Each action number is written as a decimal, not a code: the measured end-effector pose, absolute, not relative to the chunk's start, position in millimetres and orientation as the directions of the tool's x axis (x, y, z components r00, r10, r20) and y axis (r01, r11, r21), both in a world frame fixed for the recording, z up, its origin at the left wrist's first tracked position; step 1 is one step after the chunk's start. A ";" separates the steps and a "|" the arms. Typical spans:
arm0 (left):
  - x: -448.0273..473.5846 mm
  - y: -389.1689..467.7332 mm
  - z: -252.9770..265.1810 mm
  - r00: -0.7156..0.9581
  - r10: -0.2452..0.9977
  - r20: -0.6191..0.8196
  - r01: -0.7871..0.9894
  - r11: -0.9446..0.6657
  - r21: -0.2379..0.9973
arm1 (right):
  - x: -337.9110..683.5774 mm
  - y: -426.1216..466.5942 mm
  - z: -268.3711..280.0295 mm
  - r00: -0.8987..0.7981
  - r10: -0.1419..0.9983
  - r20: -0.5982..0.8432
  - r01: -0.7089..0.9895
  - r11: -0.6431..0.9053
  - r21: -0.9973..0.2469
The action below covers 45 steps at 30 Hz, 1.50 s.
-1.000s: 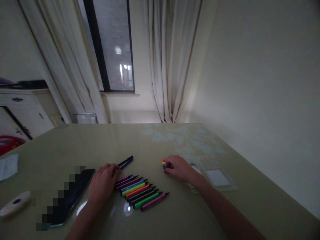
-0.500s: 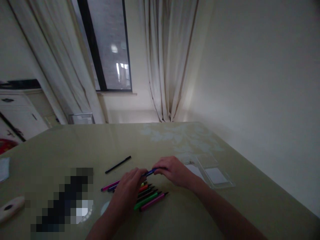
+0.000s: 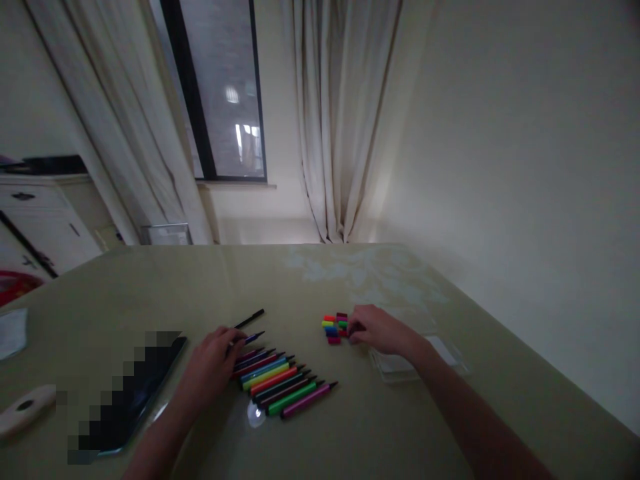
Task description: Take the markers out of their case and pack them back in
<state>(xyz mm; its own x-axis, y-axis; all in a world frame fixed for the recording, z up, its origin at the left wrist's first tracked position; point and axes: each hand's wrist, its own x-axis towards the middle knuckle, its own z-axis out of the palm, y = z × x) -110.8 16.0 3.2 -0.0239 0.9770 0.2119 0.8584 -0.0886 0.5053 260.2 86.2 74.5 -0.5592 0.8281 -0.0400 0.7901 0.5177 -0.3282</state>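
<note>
My left hand grips a dark blue felt-tip marker with its bare tip pointing right, just above the table. Below it lies a slanting row of uncapped markers in several colours, black tips to the right. A capped black marker rests behind my left hand. Over to the right, my right hand is closed in a pinch at the edge of a small cluster of coloured marker caps. Its fingertips hide whatever is between them.
A clear plastic case with white inserts lies under and beyond my right forearm. Left of my left arm is a dark, partly blurred-out flat device. A pale oval object sits farther left. A round translucent disc is below the marker row.
My hands have come apart: the left drew back left with the blue marker, now uncapped, and the right moved right to the caps. More of the marker row and the cap cluster now show.
</note>
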 end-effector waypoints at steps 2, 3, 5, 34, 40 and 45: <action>-113.1 15.6 -0.2 -0.014 0.981 0.194 0.868 -0.084 0.489 | 253.8 82.9 68.1 -0.525 0.846 -0.093 0.830 0.484 -0.278; -113.4 15.9 -1.5 -0.013 0.981 0.193 0.871 -0.083 0.483 | 251.3 81.7 66.3 -0.511 0.853 -0.105 0.842 0.472 -0.263; -113.2 17.5 -3.6 -0.042 0.976 0.216 0.876 -0.068 0.478 | 247.6 80.1 64.3 -0.498 0.860 -0.108 0.851 0.461 -0.253; -17.5 -7.8 23.9 0.224 0.941 0.252 0.674 -0.336 0.658 | 202.7 58.9 71.6 -0.735 0.578 0.353 0.381 0.784 -0.490; -85.0 13.1 14.1 -0.084 0.963 0.257 0.771 -0.100 0.629 | 252.0 90.8 94.3 -0.384 0.708 0.592 0.554 0.690 -0.465; -129.0 25.2 -9.9 -0.092 0.962 0.257 0.889 -0.037 0.456 | 265.1 107.3 88.2 -0.234 0.812 0.535 0.628 0.546 -0.554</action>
<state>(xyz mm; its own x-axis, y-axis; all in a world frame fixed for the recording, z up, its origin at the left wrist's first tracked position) -129.0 25.2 -9.9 -0.0920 0.9620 0.2571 0.8895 -0.0367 0.4555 265.1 107.3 88.2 -0.2339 0.8119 0.5348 0.6283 0.5460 -0.5542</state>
